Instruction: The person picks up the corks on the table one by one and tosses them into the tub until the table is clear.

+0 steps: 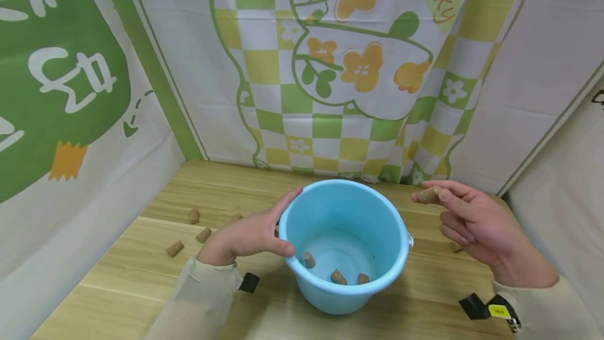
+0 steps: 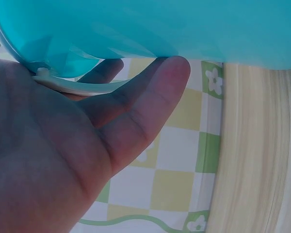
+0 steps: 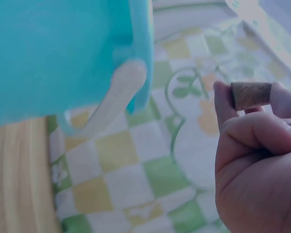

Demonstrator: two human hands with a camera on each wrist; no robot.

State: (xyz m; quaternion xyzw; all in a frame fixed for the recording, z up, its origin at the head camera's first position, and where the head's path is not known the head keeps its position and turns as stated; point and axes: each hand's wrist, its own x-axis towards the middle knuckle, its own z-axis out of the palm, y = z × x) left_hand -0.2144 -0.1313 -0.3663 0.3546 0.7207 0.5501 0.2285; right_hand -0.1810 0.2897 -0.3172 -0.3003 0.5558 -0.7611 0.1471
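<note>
A light blue bucket (image 1: 346,298) stands on the table with its mouth tilted towards me. My left hand (image 1: 250,235) grips its left side, thumb at the rim and fingers against the outer wall. In the left wrist view, fingertips (image 2: 172,70) touch the blue wall beside the white handle (image 2: 82,86). To the right of the bucket, my right hand (image 1: 486,230) pinches a cork (image 1: 428,195) between thumb and fingers, above rim height. The right wrist view shows that cork (image 3: 251,95) held by its ends. Three corks (image 1: 338,277) lie on the bucket's floor.
Several loose corks (image 1: 175,248) lie on the wooden table (image 1: 122,277) left of the bucket. Another cork (image 1: 455,247) is partly hidden by my right hand. A patterned curtain (image 1: 330,135) hangs along the back edge, with fabric walls on both sides.
</note>
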